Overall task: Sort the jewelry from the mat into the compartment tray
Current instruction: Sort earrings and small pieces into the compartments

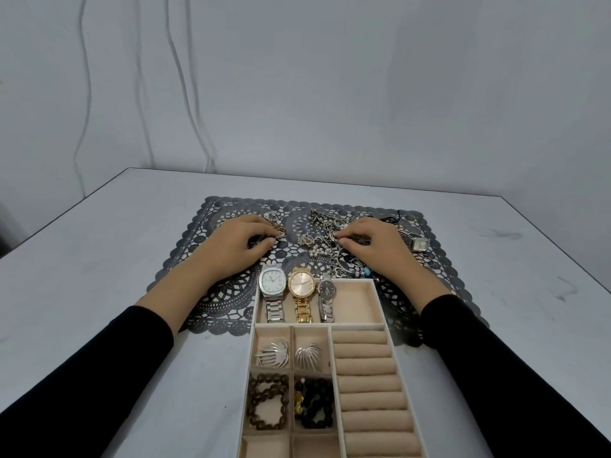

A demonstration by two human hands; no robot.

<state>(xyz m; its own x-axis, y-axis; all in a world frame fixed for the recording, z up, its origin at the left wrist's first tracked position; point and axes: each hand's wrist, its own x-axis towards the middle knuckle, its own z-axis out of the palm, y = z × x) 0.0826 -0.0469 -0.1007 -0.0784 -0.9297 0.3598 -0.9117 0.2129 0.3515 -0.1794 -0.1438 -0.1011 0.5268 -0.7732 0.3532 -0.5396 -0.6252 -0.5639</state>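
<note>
Mid-frame, left hand (241,241) pinches a small gold-toned trinket (279,230), right hand (370,241) pinches the tangled silver chain pile (325,223): probably light, snaggy, lift 1 strand.

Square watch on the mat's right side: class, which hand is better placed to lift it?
Right, probably: the right hand lies beside the square watch; the left hand is across the mat.

Dim, cool, even light; wide-angle bowing at edges.
</note>
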